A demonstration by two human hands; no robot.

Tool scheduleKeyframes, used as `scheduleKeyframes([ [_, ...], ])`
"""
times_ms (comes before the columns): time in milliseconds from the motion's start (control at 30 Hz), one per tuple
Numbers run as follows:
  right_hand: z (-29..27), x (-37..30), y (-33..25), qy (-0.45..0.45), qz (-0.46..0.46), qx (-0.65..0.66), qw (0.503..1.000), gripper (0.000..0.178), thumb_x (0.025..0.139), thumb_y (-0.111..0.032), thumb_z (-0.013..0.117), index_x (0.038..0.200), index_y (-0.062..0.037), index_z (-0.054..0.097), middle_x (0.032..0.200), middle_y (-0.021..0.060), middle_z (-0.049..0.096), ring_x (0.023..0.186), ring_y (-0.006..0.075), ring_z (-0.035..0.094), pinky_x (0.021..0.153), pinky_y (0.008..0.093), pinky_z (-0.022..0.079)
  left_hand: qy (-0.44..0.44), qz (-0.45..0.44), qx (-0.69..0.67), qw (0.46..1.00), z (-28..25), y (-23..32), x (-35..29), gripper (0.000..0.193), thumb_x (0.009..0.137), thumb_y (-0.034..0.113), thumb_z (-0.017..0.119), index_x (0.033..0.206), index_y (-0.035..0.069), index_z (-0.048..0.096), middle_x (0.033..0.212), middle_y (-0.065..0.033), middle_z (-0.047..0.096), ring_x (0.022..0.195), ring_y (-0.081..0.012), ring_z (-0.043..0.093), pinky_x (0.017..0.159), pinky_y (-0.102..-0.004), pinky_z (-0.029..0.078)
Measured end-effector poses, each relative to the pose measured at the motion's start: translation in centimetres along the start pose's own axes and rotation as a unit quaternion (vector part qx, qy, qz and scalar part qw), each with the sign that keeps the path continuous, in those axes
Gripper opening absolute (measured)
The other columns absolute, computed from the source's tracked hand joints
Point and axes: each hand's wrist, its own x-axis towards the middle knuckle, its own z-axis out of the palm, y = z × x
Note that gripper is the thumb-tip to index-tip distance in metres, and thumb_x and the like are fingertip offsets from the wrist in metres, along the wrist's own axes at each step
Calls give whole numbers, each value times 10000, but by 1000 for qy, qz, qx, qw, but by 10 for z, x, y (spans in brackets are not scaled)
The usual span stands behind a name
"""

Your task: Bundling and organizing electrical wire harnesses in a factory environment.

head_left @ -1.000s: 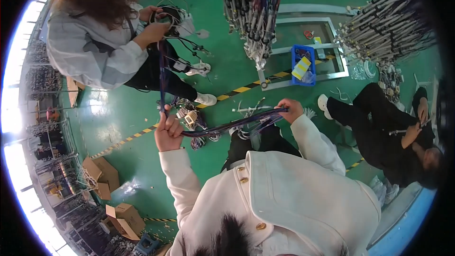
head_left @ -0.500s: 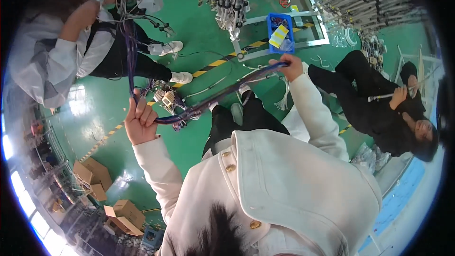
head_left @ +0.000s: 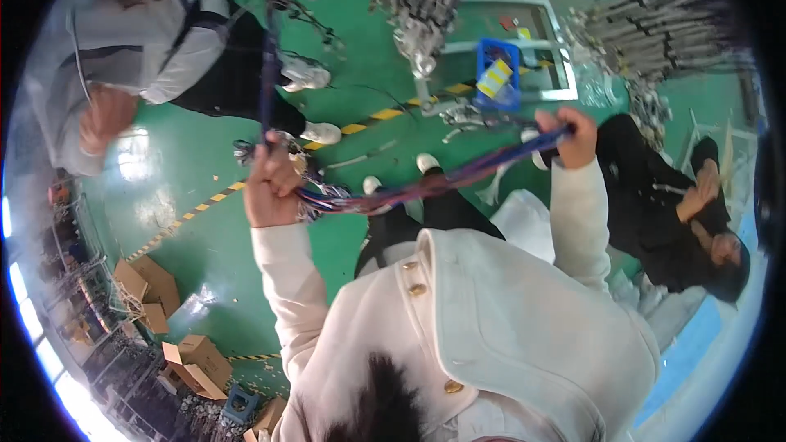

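Cable bundle [head_left: 467,175], made up of slender, smooth strands in blue, purple and red, is stretched in a shallow curve above the person's dark-trousered legs [head_left: 463,217]. Its one end is gripped in the right hand [head_left: 575,137], by which the strands are pressed into a tight, rope-like cord. Near the left, the strands are clasped by the curled fingers of the left hand [head_left: 274,187], where a looser, frayed look is taken on. From there a straight, dark purple length is drawn upward beside a co-worker [head_left: 176,49] in pale clothing. Both wrists are covered by thick, matte cream sleeves [head_left: 296,290].

Beyond, pale, tube-like harnesses [head_left: 413,8] are hung in a dense cluster. A blue plastic bin [head_left: 509,98], rectangular and topped with a yellow-and-white packet [head_left: 494,79], is set by a metal frame [head_left: 566,74] with squared bars. The glossy green floor [head_left: 262,286] is crossed by black-and-yellow striped tape [head_left: 385,115], and stiff brown cardboard boxes [head_left: 160,285] are left with flaps spread.
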Motion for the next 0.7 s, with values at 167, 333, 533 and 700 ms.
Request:
scheduleKeyframes([
  [167,15,-58,41,-182,88,-20,979,341,678,-119,726,540,-33,426,497,23,336,477,95,307,430,270,259,23,-39,-48,998,-28,-16,13,192,915,201,412,1046,72,468,605,49,312,472,-43,258,424,-171,239],
  [333,37,-105,108,-445,137,-77,882,348,583,-306,771,683,-53,556,605,104,567,555,242,565,509,352,418,12,-56,-44,997,-18,-36,24,188,911,217,420,1033,91,488,600,53,300,471,-47,258,432,-181,235],
  [533,99,-95,86,-546,92,15,832,437,601,-387,754,903,-113,600,845,78,617,788,216,594,717,317,461,21,-75,16,997,-4,-77,35,212,894,248,460,1035,93,488,611,47,318,486,-52,280,452,-198,250],
  [700,164,-50,62,-368,371,493,696,349,826,-306,567,1063,-50,560,979,90,609,876,182,584,800,301,454,56,-50,97,992,5,-105,35,190,919,229,414,1011,76,479,611,42,312,491,-60,284,485,-219,276],
])
